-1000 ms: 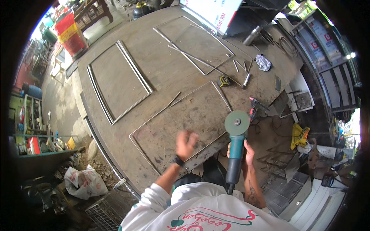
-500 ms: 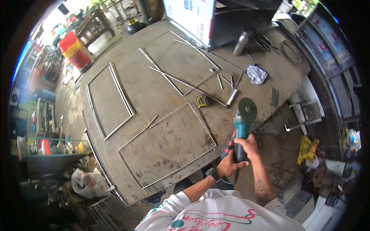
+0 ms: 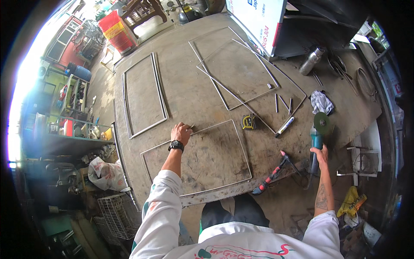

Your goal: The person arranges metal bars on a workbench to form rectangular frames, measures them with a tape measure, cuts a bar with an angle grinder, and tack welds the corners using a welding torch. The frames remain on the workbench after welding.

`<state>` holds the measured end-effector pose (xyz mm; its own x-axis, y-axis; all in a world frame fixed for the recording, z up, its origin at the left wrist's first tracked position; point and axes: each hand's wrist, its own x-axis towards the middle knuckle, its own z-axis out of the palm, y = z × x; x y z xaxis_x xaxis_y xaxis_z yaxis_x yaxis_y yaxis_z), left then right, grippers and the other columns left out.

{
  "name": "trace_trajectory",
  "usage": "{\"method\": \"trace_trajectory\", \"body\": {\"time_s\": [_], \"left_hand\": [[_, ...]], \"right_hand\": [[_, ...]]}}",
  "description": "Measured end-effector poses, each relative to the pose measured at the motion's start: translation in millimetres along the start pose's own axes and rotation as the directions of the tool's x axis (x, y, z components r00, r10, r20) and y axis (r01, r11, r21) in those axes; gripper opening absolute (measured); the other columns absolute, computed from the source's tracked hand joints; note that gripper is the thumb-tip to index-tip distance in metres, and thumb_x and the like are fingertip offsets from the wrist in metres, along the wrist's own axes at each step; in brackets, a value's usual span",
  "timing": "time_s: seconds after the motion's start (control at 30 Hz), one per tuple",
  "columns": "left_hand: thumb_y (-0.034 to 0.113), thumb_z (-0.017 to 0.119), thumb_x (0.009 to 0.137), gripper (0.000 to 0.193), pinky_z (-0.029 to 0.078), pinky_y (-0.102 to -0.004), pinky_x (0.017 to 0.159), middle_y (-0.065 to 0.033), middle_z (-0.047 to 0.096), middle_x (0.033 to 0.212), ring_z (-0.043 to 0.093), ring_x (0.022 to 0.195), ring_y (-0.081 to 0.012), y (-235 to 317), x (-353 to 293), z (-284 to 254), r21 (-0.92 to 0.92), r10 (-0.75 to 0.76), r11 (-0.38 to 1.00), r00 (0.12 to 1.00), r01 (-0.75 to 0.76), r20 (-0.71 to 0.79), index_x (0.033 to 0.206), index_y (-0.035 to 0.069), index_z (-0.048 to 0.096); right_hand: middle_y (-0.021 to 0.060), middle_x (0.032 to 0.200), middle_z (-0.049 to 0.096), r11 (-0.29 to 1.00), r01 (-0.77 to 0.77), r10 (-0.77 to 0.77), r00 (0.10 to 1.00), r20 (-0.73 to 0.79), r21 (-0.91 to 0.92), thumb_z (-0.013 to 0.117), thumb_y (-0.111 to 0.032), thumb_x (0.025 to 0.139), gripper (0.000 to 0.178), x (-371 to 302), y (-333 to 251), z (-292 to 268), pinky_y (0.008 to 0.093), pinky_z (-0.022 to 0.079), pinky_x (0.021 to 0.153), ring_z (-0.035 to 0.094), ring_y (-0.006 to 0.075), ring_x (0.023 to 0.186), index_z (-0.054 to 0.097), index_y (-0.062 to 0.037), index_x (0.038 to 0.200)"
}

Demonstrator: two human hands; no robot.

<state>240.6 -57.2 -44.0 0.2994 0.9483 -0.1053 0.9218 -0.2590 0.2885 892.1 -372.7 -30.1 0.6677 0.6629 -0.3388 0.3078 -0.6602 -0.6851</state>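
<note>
My right hand [image 3: 319, 155] grips a teal angle grinder [image 3: 317, 140] with a dark green disc, held out at the table's right front edge. My left hand [image 3: 181, 134] reaches over the far side of a thin rectangular metal frame [image 3: 207, 190] lying nearest me. Its fingers are closed around a short thin metal rod [image 3: 192, 127], with only the tip showing. A hammer-like tool with a red-and-black handle [image 3: 271, 175] lies at the front edge, between my arms.
Another rectangular frame [image 3: 126, 103] lies at the left, with overlapping frames [image 3: 220, 93] farther back. Around them are a tape measure [image 3: 248, 122], a marker [image 3: 285, 125], short rods [image 3: 276, 103], a cloth [image 3: 321, 102] and a steel bottle [image 3: 311, 61]. A large boxy panel [image 3: 258, 23] stands behind.
My hands have moved apart. The left went left to the short rod on the near frame and closed on it; the right carried the grinder rightward. The view has shifted.
</note>
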Motion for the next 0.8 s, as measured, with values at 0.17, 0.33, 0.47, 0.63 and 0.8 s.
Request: {"method": "trace_trajectory", "body": {"time_s": [0.17,0.33,0.47,0.63,0.8], "left_hand": [[0.027,0.072,0.091,0.018,0.051,-0.0458,0.099,-0.0085,0.071,0.109,0.064,0.113,-0.0307,2,12,1,0.078,0.093,0.993,0.996,-0.093,-0.007,0.098,0.012,0.078],[0.024,0.070,0.094,0.018,0.057,-0.0456,0.086,-0.0137,0.073,0.095,0.070,0.093,-0.0349,50,32,-6,-0.223,-0.040,0.975,0.971,-0.013,-0.235,0.095,0.007,0.077],[0.029,0.078,0.093,0.032,0.057,-0.0357,0.070,-0.0132,0.080,0.094,0.074,0.076,-0.0207,133,74,6,-0.552,-0.136,0.832,0.984,0.050,-0.116,0.109,0.003,0.081],[0.026,0.079,0.097,0.036,0.053,-0.0258,0.065,-0.0079,0.078,0.090,0.067,0.073,-0.0110,232,97,16,-0.845,-0.126,0.451,0.958,0.286,0.257,0.111,-0.007,0.079],[0.033,0.082,0.090,0.035,0.055,-0.0307,0.067,-0.0070,0.077,0.080,0.069,0.071,-0.0125,156,22,21,-0.781,-0.268,0.582,0.960,0.228,0.081,0.100,-0.001,0.081]], "right_hand": [[0.0100,0.101,0.070,0.979,-0.107,0.107,0.994,0.010,0.172,0.083,-0.030,0.068,0.063,6,29,18,0.0409,0.055,0.086,0.069,0.0267,0.092,0.068,-0.0030,0.122],[0.0240,0.127,0.065,0.995,-0.048,0.041,0.995,-0.086,-0.088,0.089,-0.034,0.069,0.075,6,30,17,0.0480,0.048,0.101,0.063,0.0400,0.117,0.063,0.0064,0.126],[0.0274,0.161,0.038,0.955,-0.221,0.209,0.974,-0.082,-0.198,0.086,-0.043,0.077,0.111,4,20,25,0.0534,0.039,0.121,0.042,0.0432,0.148,0.034,0.0069,0.161],[0.0275,0.163,0.038,0.953,-0.203,0.190,0.979,-0.076,-0.224,0.084,-0.046,0.080,0.107,2,20,22,0.0531,0.039,0.121,0.042,0.0435,0.148,0.035,0.0062,0.160],[0.0276,0.159,0.042,0.959,-0.184,0.171,0.982,-0.074,-0.218,0.083,-0.045,0.084,0.101,-14,9,22,0.0534,0.039,0.120,0.044,0.0447,0.146,0.037,0.0033,0.160]]}}
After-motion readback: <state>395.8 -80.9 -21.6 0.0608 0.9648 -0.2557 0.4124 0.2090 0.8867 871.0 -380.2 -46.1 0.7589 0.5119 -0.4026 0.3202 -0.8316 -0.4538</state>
